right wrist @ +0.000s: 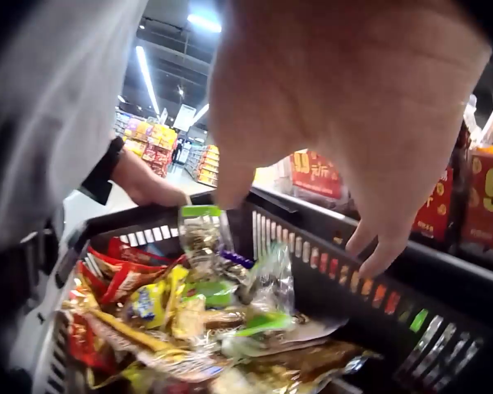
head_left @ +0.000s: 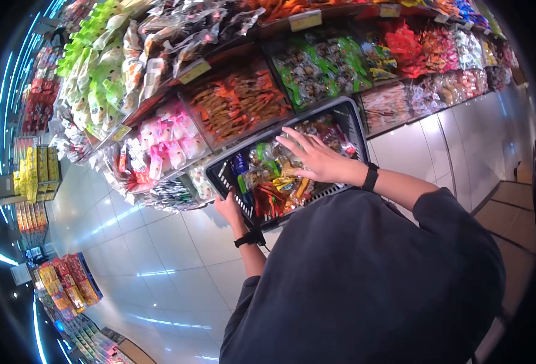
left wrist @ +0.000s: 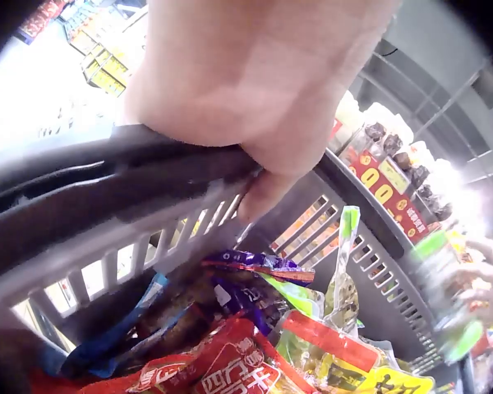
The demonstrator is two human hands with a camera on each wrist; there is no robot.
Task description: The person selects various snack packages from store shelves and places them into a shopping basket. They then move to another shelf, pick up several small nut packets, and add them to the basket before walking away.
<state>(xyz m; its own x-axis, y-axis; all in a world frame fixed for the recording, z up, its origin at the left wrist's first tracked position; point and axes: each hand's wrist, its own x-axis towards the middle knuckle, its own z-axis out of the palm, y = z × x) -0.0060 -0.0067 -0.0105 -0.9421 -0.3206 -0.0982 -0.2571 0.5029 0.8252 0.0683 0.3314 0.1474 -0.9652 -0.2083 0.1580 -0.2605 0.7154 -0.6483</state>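
Observation:
My left hand [head_left: 228, 209] grips the near-left rim of a black plastic shopping basket [head_left: 357, 130], thumb over the inside edge in the left wrist view. Spread above the basket's middle is my right hand [head_left: 325, 159], its fingers fairly straight and nothing pinched between them. Beneath it, a clear packet with green ends [right wrist: 271, 283] shows in the right wrist view. Another green-topped packet [left wrist: 343, 271] stands upright among the snacks. Inside the basket lie several wrapped snacks, including red packets [left wrist: 230, 361], a yellow packet [right wrist: 148, 304] and a purple one [left wrist: 259, 267].
Beyond the basket run bins of packaged snacks: orange packets [head_left: 240, 100], green packets [head_left: 322, 64] and pink packets [head_left: 171, 136]. Price tags [head_left: 305, 20] line the shelf edges. Tiled floor [head_left: 177, 255] lies to the left, with stacked yellow boxes [head_left: 37, 173] farther off.

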